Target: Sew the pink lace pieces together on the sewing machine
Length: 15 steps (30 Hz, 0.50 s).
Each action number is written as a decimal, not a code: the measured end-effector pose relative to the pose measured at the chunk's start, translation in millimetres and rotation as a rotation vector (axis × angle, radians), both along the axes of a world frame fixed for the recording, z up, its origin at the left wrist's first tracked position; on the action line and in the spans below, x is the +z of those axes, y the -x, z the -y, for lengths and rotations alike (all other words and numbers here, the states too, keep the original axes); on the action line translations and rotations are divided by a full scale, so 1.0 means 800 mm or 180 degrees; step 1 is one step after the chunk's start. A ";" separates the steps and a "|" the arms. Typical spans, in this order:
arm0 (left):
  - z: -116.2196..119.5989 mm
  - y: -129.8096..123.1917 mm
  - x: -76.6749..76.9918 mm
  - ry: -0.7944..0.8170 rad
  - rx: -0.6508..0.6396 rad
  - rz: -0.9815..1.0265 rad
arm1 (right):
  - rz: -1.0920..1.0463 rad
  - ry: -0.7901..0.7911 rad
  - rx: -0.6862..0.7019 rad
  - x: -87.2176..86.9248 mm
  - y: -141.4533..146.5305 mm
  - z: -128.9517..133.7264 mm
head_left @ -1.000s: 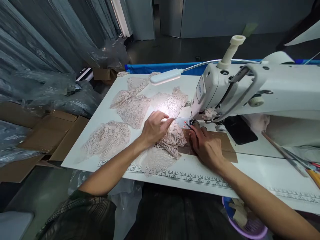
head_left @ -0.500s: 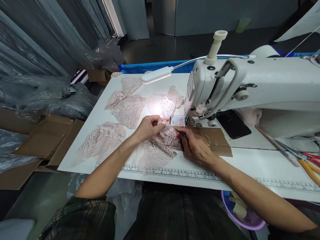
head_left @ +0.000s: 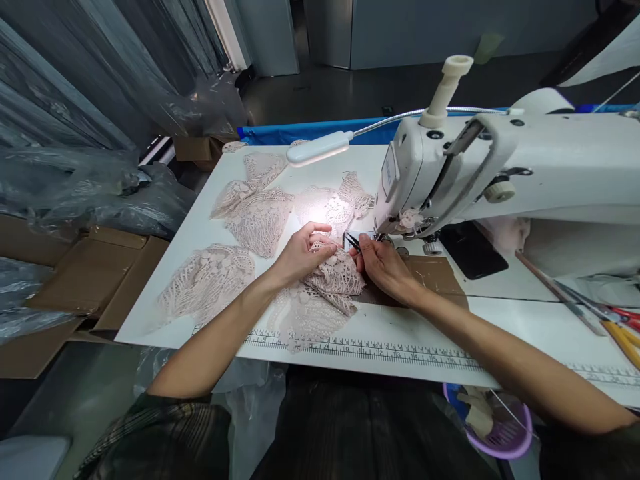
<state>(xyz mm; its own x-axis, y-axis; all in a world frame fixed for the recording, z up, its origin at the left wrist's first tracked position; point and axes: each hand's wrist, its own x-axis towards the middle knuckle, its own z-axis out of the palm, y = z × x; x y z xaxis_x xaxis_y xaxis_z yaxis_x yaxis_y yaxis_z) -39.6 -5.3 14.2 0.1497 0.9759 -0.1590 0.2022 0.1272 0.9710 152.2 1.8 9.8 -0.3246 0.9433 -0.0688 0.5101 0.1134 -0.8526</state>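
Observation:
My left hand [head_left: 303, 255] pinches the upper edge of a pale pink lace piece [head_left: 336, 275] between thumb and fingers. In my right hand [head_left: 384, 265] are black tweezers [head_left: 352, 240], their two thin tips apart and pointing left, just above the lace's top edge. That lace lies bunched in front of the white sewing machine [head_left: 407, 173], close to the presser foot. My right fingers partly hide the needle area. Beneath the bunched lace spreads a flatter lace part [head_left: 305, 320].
More lace pieces [head_left: 210, 280] lie at the left of the white table [head_left: 280, 268]. A lamp [head_left: 320, 148] shines from above. A phone [head_left: 473, 250], brown card [head_left: 440, 283] and yellow-handled scissors [head_left: 623, 343] are on the right. Below hangs a purple basket [head_left: 505, 443].
My right hand has risen toward the needle area, and the tweezers' tips now show spread. The lace and my left hand shifted only slightly. The camera view has moved a little.

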 end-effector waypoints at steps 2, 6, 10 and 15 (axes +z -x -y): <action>0.000 0.003 0.000 0.0005 -0.0031 -0.0016 | 0.0243 0.0026 -0.0009 0.001 0.005 -0.004; 0.002 0.007 0.006 -0.0035 -0.0010 -0.0232 | 0.0518 -0.0216 0.0183 0.000 0.007 -0.009; 0.004 0.008 0.013 -0.0028 -0.0073 -0.0238 | 0.0387 -0.0278 0.0424 0.001 0.009 -0.013; 0.003 0.009 0.016 0.0044 -0.0076 -0.0043 | 0.0055 -0.0406 0.0547 -0.003 0.012 -0.016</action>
